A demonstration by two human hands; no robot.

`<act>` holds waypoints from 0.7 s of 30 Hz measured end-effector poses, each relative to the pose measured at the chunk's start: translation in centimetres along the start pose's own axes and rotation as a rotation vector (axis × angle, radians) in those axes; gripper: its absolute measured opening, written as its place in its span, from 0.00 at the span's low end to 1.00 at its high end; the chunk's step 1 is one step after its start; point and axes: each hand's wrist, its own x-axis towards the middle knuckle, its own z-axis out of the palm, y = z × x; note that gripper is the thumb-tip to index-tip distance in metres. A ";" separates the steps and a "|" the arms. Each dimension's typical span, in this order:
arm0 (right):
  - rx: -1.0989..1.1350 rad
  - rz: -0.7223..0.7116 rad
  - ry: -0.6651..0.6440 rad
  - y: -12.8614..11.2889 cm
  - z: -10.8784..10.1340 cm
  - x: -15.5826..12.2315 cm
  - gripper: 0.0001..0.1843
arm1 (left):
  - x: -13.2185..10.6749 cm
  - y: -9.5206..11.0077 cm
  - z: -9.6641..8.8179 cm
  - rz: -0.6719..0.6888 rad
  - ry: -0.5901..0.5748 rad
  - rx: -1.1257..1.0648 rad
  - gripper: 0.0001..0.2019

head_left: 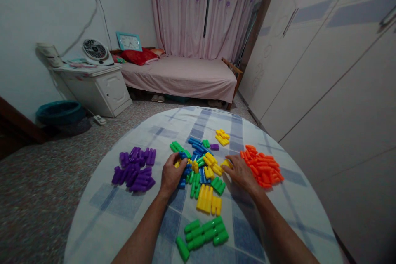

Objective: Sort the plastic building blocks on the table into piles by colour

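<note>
My left hand (170, 175) is at the left edge of a mixed pile of plastic building blocks, its fingers curled around a blue block (182, 155). A bit of yellow shows between those fingers. On the pile's right side, my right hand (241, 172) pinches a yellow block (227, 163), partly hidden by the fingers. Between the hands lie loose yellow blocks (210, 159), green blocks (194, 185) and blue blocks (199, 147). Nearer to me are a large yellow block (204, 199) and a group of green blocks (206, 233).
Purple blocks (134, 169) are heaped at the left of the round table (123, 231), orange blocks (262, 166) at the right beside my right hand. Several yellow blocks (222, 137) lie farther back. Beyond stand a bed (182, 74), a cabinet (114, 90) and a wardrobe (324, 70).
</note>
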 end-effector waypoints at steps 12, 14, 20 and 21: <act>-0.089 -0.117 -0.193 -1.1 -1.5 -0.9 0.19 | 0.0 -0.3 -0.1 0.013 -0.008 0.034 0.20; -0.062 -0.116 -0.167 -0.4 -1.8 -0.1 0.18 | 0.0 -0.3 0.0 0.015 -0.008 0.031 0.20; -0.015 0.213 0.183 0.5 -3.1 6.4 0.24 | 0.2 -0.3 0.1 0.019 -0.009 0.043 0.20; -0.007 0.290 0.189 0.5 -3.1 7.6 0.23 | 0.2 -0.3 0.1 0.017 -0.009 0.046 0.20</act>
